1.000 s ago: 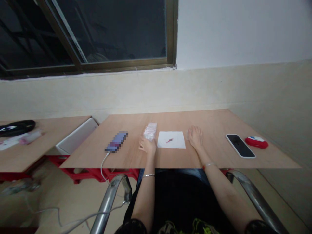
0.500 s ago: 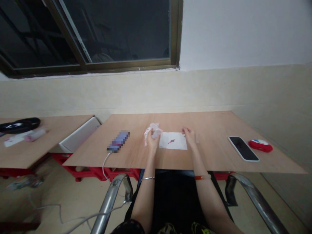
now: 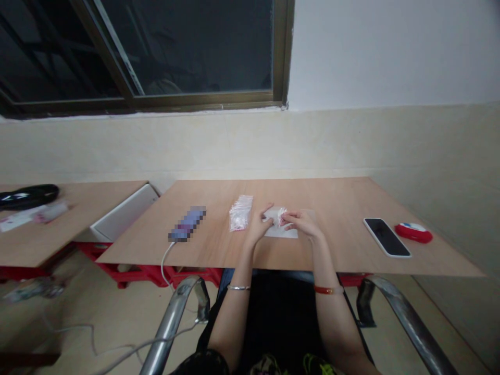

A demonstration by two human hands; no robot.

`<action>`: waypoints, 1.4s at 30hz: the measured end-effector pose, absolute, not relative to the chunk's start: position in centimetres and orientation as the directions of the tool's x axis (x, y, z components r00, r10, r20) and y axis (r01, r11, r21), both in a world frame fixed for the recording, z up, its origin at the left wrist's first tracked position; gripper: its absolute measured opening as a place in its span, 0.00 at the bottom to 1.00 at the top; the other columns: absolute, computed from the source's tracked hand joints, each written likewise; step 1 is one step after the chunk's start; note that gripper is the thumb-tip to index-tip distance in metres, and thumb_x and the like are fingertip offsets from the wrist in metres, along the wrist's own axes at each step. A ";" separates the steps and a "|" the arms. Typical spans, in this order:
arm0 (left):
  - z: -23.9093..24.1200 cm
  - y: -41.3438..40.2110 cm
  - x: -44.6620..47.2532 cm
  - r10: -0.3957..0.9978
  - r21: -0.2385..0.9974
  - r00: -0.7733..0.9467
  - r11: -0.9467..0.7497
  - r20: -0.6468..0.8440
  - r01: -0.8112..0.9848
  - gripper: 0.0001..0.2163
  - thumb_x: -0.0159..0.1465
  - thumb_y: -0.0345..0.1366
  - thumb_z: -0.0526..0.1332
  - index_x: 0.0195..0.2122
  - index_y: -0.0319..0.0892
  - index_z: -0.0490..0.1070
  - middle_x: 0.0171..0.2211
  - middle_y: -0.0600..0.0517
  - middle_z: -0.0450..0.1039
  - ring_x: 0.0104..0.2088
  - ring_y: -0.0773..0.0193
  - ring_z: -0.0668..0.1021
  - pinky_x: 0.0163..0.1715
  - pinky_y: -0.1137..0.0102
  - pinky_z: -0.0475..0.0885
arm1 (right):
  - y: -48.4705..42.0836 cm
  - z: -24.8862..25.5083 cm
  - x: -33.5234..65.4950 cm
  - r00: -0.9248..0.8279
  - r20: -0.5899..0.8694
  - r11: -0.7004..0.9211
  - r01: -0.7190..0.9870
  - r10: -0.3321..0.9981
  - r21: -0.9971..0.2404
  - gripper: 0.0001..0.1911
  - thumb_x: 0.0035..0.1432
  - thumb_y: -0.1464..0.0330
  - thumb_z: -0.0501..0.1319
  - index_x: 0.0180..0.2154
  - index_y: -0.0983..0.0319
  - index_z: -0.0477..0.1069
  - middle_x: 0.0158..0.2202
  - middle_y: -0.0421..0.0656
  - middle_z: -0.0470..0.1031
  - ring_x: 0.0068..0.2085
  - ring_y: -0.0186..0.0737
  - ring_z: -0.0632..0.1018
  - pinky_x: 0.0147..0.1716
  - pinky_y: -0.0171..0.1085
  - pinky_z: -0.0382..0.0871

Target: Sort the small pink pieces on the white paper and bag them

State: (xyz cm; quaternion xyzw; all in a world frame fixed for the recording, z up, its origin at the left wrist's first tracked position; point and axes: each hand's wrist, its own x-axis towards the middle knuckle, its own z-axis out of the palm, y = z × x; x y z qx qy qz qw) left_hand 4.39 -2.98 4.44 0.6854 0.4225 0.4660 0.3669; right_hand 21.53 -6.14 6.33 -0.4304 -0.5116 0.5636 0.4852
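Observation:
My left hand [image 3: 260, 225] and my right hand [image 3: 300, 223] meet over a white sheet of paper [image 3: 287, 232] in the middle of the wooden table [image 3: 336, 203]. Both pinch a small clear plastic bag [image 3: 278, 217] between their fingertips, just above the paper. A stack of similar small clear bags [image 3: 239, 212] lies on the table just left of my left hand. The red bits seen earlier on the paper are hidden by my hands.
A phone on a white cable [image 3: 186, 224] lies at the left of the table. A black phone [image 3: 386, 237] and a red and white object [image 3: 413, 232] lie at the right. A second table [image 3: 78, 208] stands to the left. Chrome chair arms [image 3: 172, 323] flank my lap.
My left hand left the stack of bags and came right with one small bag. My right hand moved in from the paper's right edge and took hold of that bag too.

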 end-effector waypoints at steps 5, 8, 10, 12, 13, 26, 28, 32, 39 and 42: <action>6.4 -4.0 5.0 0.899 0.955 0.335 -0.297 0.283 -0.010 0.14 0.56 0.33 0.60 0.44 0.38 0.73 0.43 0.46 0.74 0.41 0.60 0.75 0.43 0.65 0.69 | -6.4 6.8 20.6 -0.114 0.020 -0.001 -0.178 0.993 -0.984 0.12 0.48 0.61 0.62 0.25 0.65 0.72 0.24 0.46 0.76 0.28 0.38 0.76 0.26 0.34 0.69; 6.8 -4.2 5.4 0.904 0.960 0.325 -0.266 0.279 -0.083 0.13 0.54 0.38 0.63 0.39 0.37 0.73 0.38 0.46 0.75 0.39 0.62 0.75 0.42 0.66 0.69 | -6.6 7.0 20.1 -0.103 0.024 0.002 -0.202 0.994 -0.979 0.12 0.50 0.62 0.61 0.26 0.65 0.71 0.22 0.45 0.75 0.27 0.38 0.76 0.24 0.34 0.69; 7.0 -4.3 5.6 0.917 0.967 0.307 -0.238 0.256 -0.094 0.13 0.51 0.40 0.66 0.34 0.36 0.72 0.32 0.48 0.74 0.34 0.65 0.75 0.37 0.69 0.70 | -6.8 7.2 19.9 -0.105 0.030 0.006 -0.217 0.994 -0.976 0.11 0.50 0.62 0.61 0.27 0.65 0.71 0.21 0.44 0.74 0.26 0.37 0.76 0.23 0.33 0.68; 7.2 -4.5 5.5 0.913 0.978 0.350 -0.183 0.208 -0.102 0.13 0.50 0.41 0.67 0.30 0.37 0.70 0.27 0.51 0.72 0.29 0.68 0.74 0.32 0.72 0.69 | -7.0 7.5 19.8 -0.114 0.038 0.012 -0.228 0.993 -0.974 0.11 0.50 0.62 0.61 0.27 0.65 0.71 0.21 0.43 0.74 0.26 0.37 0.76 0.23 0.33 0.69; 7.4 -4.6 5.4 0.901 0.984 0.398 -0.142 0.173 -0.106 0.14 0.50 0.42 0.66 0.29 0.37 0.69 0.26 0.52 0.70 0.28 0.69 0.73 0.30 0.73 0.68 | -7.1 7.6 19.8 -0.121 0.042 0.012 -0.232 0.992 -0.973 0.11 0.50 0.62 0.61 0.26 0.65 0.71 0.21 0.43 0.74 0.26 0.37 0.76 0.23 0.33 0.69; 7.3 -4.3 4.8 0.854 0.972 0.480 -0.236 0.200 0.015 0.15 0.59 0.44 0.55 0.22 0.38 0.65 0.21 0.55 0.64 0.23 0.71 0.66 0.25 0.73 0.61 | -6.8 7.3 19.1 -0.118 0.073 0.050 -0.187 0.990 -0.981 0.11 0.51 0.63 0.60 0.22 0.63 0.69 0.18 0.40 0.71 0.22 0.33 0.73 0.22 0.32 0.69; 6.5 -3.9 5.1 0.874 0.942 0.423 -0.316 0.241 0.117 0.15 0.60 0.42 0.53 0.20 0.38 0.64 0.19 0.55 0.62 0.22 0.70 0.65 0.24 0.74 0.60 | -6.5 6.7 18.9 -0.089 0.079 0.063 -0.163 0.993 -0.985 0.11 0.50 0.64 0.59 0.21 0.63 0.68 0.17 0.39 0.70 0.20 0.32 0.71 0.21 0.31 0.67; 5.7 -3.6 5.3 0.917 0.865 0.224 -0.389 0.330 0.317 0.13 0.60 0.38 0.52 0.19 0.39 0.62 0.18 0.56 0.60 0.22 0.70 0.64 0.23 0.74 0.58 | -6.1 5.9 18.5 -0.061 0.119 0.118 -0.017 0.991 -0.993 0.09 0.48 0.68 0.57 0.20 0.63 0.67 0.17 0.39 0.70 0.20 0.31 0.70 0.20 0.30 0.66; 5.7 -3.7 5.2 0.874 0.764 0.107 -0.469 0.474 0.443 0.02 0.56 0.32 0.58 0.29 0.40 0.69 0.28 0.52 0.70 0.28 0.66 0.72 0.30 0.73 0.65 | -5.9 5.5 18.1 0.086 0.236 0.215 0.202 0.968 -0.955 0.11 0.50 0.68 0.52 0.19 0.62 0.65 0.17 0.37 0.67 0.20 0.33 0.69 0.19 0.30 0.62; 5.8 -3.8 5.3 0.850 0.672 0.233 -0.519 0.473 0.528 0.09 0.57 0.27 0.54 0.30 0.41 0.74 0.33 0.49 0.74 0.35 0.62 0.74 0.40 0.68 0.66 | -5.9 5.5 18.0 0.126 0.270 0.242 0.199 0.955 -0.950 0.10 0.51 0.67 0.52 0.21 0.62 0.66 0.18 0.37 0.67 0.21 0.33 0.70 0.20 0.30 0.62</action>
